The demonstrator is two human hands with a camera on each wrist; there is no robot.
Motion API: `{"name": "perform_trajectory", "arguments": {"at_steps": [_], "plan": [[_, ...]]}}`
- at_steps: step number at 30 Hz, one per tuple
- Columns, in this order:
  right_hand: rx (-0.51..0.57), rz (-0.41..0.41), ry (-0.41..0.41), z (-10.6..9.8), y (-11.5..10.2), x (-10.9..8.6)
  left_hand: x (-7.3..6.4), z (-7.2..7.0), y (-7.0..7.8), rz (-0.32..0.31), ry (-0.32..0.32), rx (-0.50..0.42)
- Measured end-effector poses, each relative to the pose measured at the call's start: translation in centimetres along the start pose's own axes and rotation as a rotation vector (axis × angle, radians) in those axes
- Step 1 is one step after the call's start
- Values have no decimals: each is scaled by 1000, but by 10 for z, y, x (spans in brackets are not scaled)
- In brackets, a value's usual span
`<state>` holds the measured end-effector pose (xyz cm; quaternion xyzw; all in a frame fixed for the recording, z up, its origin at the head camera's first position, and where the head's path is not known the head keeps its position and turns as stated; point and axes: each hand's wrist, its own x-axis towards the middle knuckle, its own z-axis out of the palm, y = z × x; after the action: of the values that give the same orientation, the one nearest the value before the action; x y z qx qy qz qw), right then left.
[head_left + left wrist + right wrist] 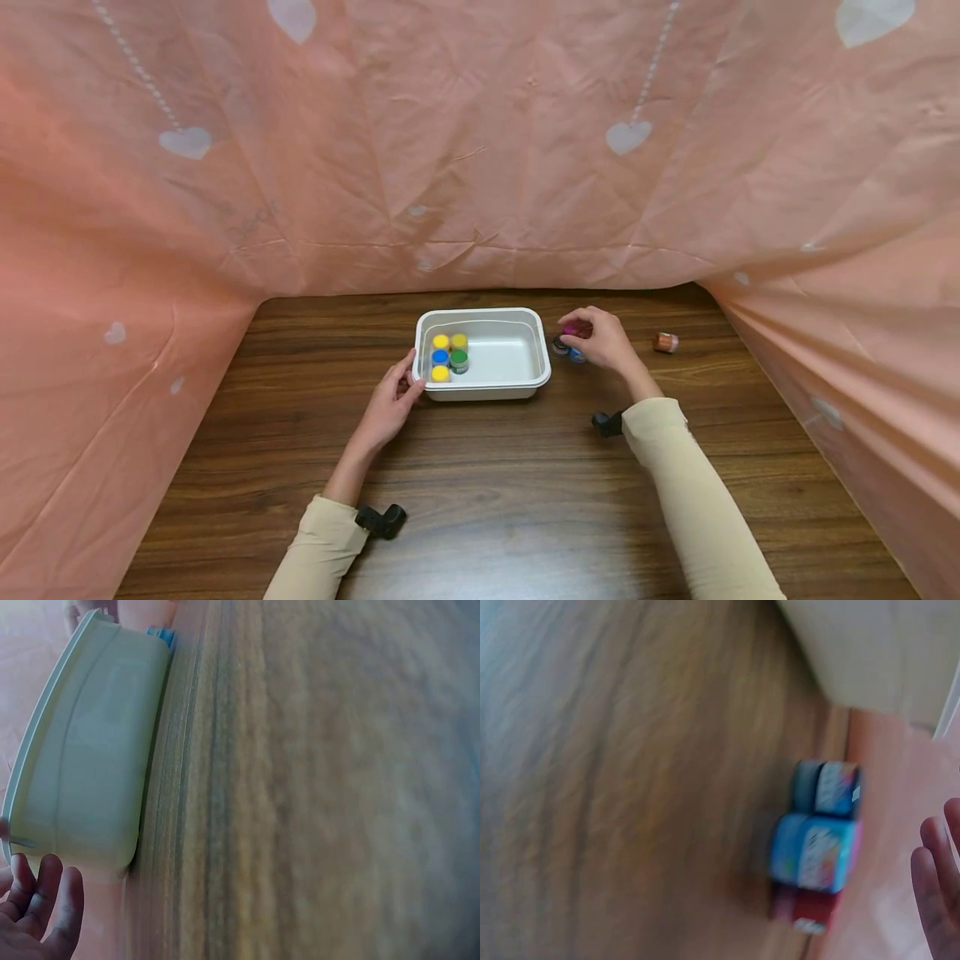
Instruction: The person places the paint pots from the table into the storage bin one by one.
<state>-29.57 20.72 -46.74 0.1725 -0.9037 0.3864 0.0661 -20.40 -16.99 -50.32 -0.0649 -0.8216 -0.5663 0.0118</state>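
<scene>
My left hand (388, 407) grips the front left corner of a white plastic tray (487, 386), its thumb at the rim. Inside, along the left, stand small paint jars: several with yellow lids (440, 374), one with a blue lid (440, 357) and one with a green lid (458, 360). Just right of the tray, my right hand (603, 340) hovers over a cluster of jars, fingers bent and apart from them. The cluster has a black-lidded jar (560, 345), a blue jar (810, 851), a red jar (810, 906) and a pink one (570, 330), partly hidden.
An orange-brown jar (665, 342) lies on its side farther right. The brown wooden table (480, 483) extends in front of the tray. A pink curtain (480, 167) with white hearts hangs behind and at both sides.
</scene>
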Motion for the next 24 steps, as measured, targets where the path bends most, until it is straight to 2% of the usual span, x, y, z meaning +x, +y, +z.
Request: {"name": "perform_trajectory", "arguments": {"at_steps": [4,10,18,24], "plan": [[-12,65,11,-2,15,-8,3,0,-10,14,6,-14],[-42,121,27,-5,32,-19,3,-1,-10,-8,-3,-19],[-42,148,4,-5,42,-24,3,-1,-14,9,4,-14],[-21,156,45,-4,48,-24,3,-1,-16,73,18,2]]}}
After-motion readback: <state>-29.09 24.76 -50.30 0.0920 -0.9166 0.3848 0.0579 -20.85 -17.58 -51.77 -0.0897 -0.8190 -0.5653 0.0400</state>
